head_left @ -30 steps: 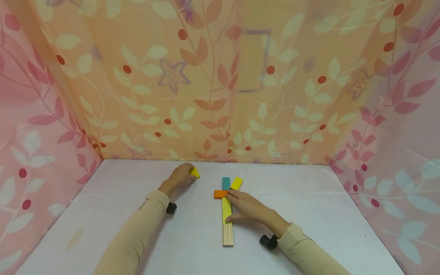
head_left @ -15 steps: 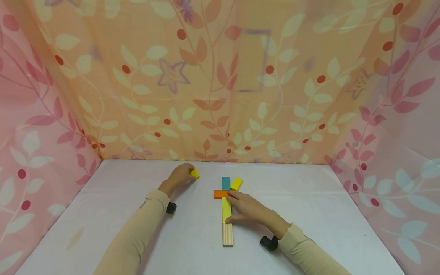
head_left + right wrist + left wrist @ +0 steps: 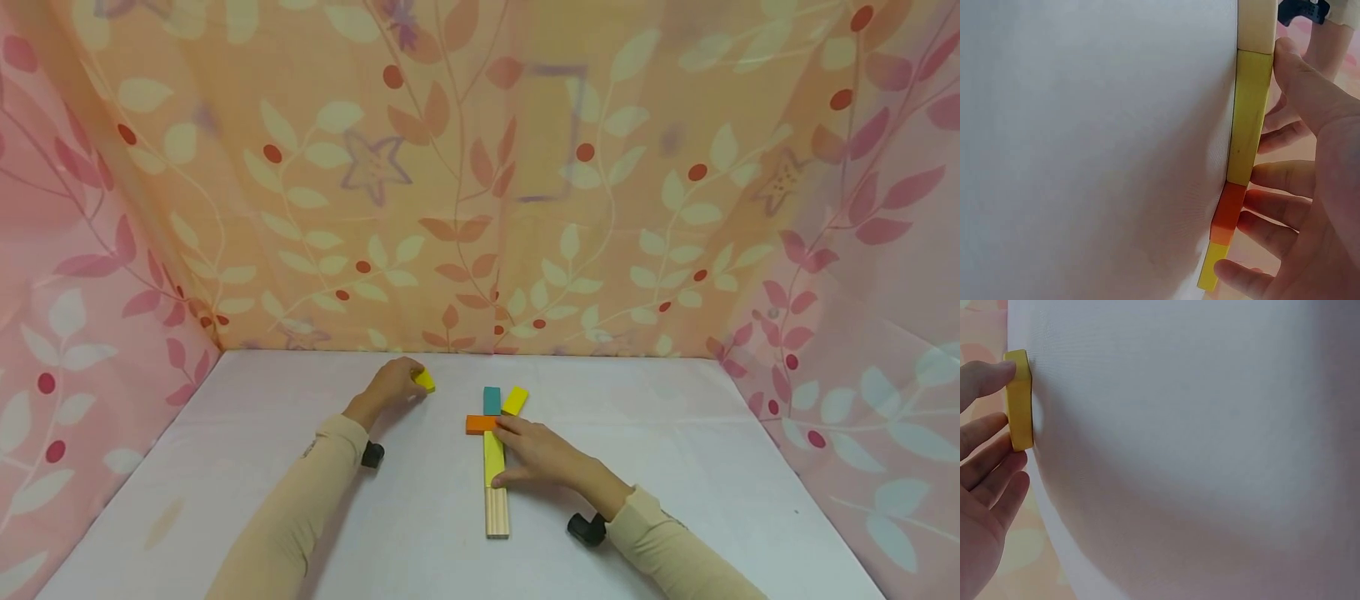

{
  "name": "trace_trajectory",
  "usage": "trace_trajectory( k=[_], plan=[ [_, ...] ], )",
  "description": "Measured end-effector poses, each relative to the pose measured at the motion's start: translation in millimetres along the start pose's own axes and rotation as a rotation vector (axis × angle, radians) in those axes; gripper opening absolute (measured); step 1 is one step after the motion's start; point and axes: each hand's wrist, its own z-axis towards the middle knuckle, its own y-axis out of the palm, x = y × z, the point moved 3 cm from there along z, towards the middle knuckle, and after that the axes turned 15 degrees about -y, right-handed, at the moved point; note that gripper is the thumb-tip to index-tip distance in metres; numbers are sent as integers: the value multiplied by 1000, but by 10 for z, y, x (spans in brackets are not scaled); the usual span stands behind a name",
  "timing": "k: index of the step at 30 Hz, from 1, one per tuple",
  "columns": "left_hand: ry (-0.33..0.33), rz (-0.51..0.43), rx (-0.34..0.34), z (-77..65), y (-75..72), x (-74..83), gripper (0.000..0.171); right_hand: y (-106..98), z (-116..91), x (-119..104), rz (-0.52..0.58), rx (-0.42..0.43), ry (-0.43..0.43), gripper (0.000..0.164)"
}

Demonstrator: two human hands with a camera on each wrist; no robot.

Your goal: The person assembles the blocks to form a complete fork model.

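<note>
My left hand is at the back left of the table, pinching a small yellow block between thumb and fingers. In the left wrist view this yellow block sits on or just above the cloth. My right hand rests with extended fingers on a row of flat wooden blocks. Its fingertips touch the orange block, and its thumb lies near the end of the longer yellow block. A plain wood block adjoins that one's near end. Beyond the orange block lie a teal block and a slanted yellow block.
A white cloth covers the table. Floral fabric hangs behind and along both sides. Black wrist cameras show below the left sleeve and right sleeve.
</note>
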Motion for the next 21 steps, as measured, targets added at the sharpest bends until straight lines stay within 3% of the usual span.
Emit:
trace_trajectory(
  k=[14,21],
  plan=[
    [26,-50,-20,-47,31,29,53,1,-15,-8,7,7,-10,88],
    [69,-58,-22,-107,51,134,53,-8,-8,8,19,8,-6,89]
  ],
)
